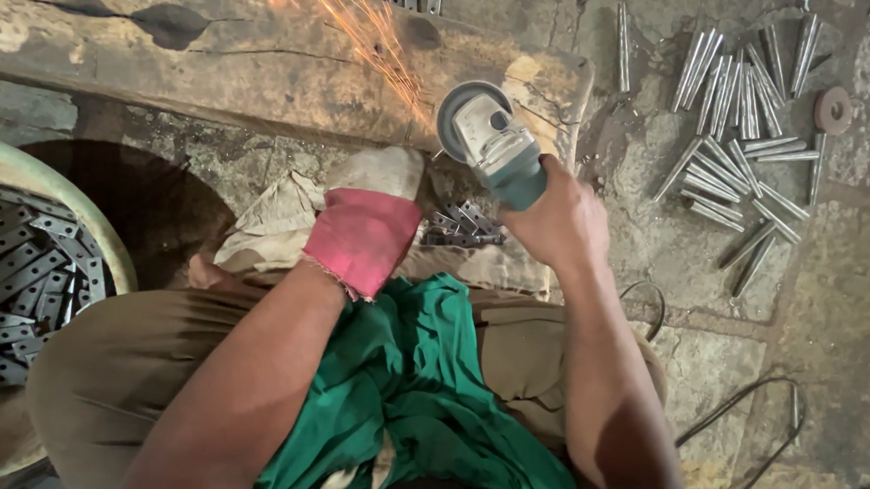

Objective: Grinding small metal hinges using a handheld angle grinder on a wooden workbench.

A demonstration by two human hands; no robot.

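My right hand grips a green and grey angle grinder whose disc meets metal at the edge of a wooden block; orange sparks fly up and left. My left hand, in a pink and dirty white glove, presses down right beside the disc on a small workpiece that the glove hides. Several flat perforated metal pieces lie just below the grinder, between my hands.
A round basin at left holds several perforated metal strips. Several shiny cut metal rods lie on the stone floor at right, with a worn grinding disc beside them. A cable runs along the floor lower right. Green cloth covers my lap.
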